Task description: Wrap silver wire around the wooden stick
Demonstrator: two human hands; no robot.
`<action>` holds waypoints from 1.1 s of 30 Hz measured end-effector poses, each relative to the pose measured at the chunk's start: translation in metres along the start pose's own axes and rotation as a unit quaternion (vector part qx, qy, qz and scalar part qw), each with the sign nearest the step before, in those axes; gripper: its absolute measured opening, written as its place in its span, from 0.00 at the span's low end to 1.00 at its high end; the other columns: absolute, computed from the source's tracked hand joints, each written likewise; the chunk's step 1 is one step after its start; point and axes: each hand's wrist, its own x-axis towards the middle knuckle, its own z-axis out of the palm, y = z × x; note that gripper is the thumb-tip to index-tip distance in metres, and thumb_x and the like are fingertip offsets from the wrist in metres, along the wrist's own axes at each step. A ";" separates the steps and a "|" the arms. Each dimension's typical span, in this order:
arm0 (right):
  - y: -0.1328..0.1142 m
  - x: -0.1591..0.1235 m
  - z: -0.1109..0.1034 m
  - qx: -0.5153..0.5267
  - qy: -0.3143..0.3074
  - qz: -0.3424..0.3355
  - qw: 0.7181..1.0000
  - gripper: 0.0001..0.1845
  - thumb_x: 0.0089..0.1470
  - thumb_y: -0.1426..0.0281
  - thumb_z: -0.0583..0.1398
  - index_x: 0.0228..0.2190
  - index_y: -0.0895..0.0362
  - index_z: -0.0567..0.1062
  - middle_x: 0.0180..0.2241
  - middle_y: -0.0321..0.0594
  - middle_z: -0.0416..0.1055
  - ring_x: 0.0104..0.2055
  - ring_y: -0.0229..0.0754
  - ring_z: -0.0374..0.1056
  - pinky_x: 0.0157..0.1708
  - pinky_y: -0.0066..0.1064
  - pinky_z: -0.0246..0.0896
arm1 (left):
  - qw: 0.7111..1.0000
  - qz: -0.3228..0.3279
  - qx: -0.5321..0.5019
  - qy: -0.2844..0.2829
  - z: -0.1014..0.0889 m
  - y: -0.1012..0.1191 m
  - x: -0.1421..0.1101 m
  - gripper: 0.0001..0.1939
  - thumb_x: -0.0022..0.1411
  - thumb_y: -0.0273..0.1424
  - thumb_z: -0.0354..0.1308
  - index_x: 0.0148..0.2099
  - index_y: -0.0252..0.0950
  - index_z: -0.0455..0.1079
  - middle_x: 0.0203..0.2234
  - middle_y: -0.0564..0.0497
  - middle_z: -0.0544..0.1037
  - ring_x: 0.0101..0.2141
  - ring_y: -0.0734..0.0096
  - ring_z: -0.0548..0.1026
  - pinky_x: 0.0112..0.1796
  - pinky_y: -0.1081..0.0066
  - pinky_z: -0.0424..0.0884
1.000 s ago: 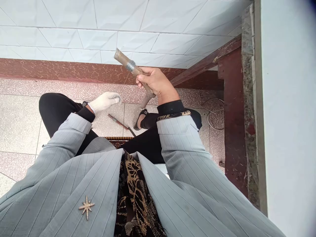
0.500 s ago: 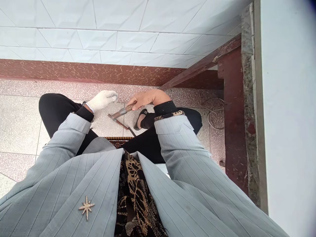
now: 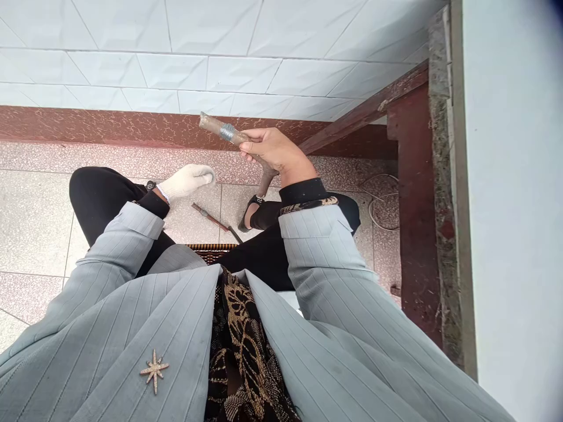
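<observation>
My right hand point(image 3: 276, 151), bare, is closed around a forked wooden stick point(image 3: 214, 125) with a band of wire wound near its upper end. That end points up and left, and the fork hangs below my palm. My left hand point(image 3: 187, 180), in a white knit glove, is closed above the floor; whether anything small sits in its fingers is hidden. Below it, a thin brown rod-like tool point(image 3: 210, 217) with a dark end lies on the floor, touched by neither hand.
A white tiled wall point(image 3: 176, 70) with a brown base strip point(image 3: 132, 126) stands in front. To the right are a dark red wooden frame point(image 3: 416, 223) and a looped cable point(image 3: 373, 205). My foot in a black shoe point(image 3: 250, 215) and a woven seat edge point(image 3: 204, 249) are close below.
My right hand lowered the stick toward the floor by the thin tool, then raised it again. My left hand shifted slightly left, then back.
</observation>
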 end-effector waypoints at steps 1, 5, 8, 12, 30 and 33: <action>0.001 0.002 0.002 -0.042 0.007 0.008 0.999 0.06 0.60 0.67 0.68 0.39 0.56 0.80 0.25 0.34 0.66 0.27 0.37 0.60 0.29 0.30 0.57 | 1.000 0.004 0.009 -0.003 0.000 0.000 0.000 0.11 0.67 0.31 0.52 0.38 0.33 0.75 0.25 0.55 0.71 0.26 0.74 0.66 0.34 0.70 0.63; 0.004 0.006 0.007 -0.234 -0.006 0.036 0.972 0.13 0.59 0.71 0.65 0.46 0.57 0.83 0.29 0.36 0.70 0.31 0.39 0.64 0.34 0.32 0.58 | 0.999 -0.003 0.039 -0.013 0.000 -0.002 0.001 0.11 0.66 0.33 0.53 0.37 0.34 0.75 0.24 0.55 0.71 0.28 0.73 0.67 0.37 0.68 0.64; 0.005 0.007 0.012 -0.345 -0.059 0.046 0.936 0.18 0.59 0.71 0.65 0.50 0.57 0.84 0.34 0.39 0.75 0.36 0.41 0.68 0.38 0.32 0.58 | 0.999 -0.009 0.050 -0.002 -0.001 -0.006 0.001 0.11 0.65 0.34 0.54 0.35 0.35 0.74 0.24 0.55 0.71 0.29 0.73 0.67 0.37 0.69 0.63; 0.003 0.007 0.016 -0.414 -0.190 0.070 0.887 0.17 0.60 0.69 0.65 0.50 0.54 0.85 0.34 0.39 0.77 0.36 0.43 0.69 0.37 0.32 0.58 | 0.998 -0.006 0.057 0.004 -0.003 -0.011 0.001 0.12 0.64 0.35 0.53 0.35 0.35 0.75 0.26 0.54 0.73 0.30 0.72 0.69 0.37 0.69 0.64; -0.018 -0.012 -0.004 -0.017 0.022 -0.009 1.000 0.22 0.64 0.57 0.65 0.53 0.56 0.79 0.31 0.40 0.71 0.29 0.39 0.61 0.32 0.32 0.63 | 0.996 -0.008 -0.082 0.020 -0.008 0.007 -0.006 0.10 0.66 0.29 0.53 0.35 0.34 0.74 0.20 0.56 0.66 0.23 0.76 0.62 0.28 0.72 0.59; -0.009 -0.001 0.003 -0.168 0.021 0.029 0.985 0.23 0.64 0.57 0.65 0.54 0.57 0.80 0.32 0.42 0.73 0.32 0.43 0.66 0.35 0.35 0.64 | 0.999 0.003 -0.036 0.011 -0.008 0.006 -0.004 0.11 0.66 0.32 0.53 0.35 0.33 0.75 0.23 0.55 0.69 0.26 0.75 0.64 0.31 0.71 0.61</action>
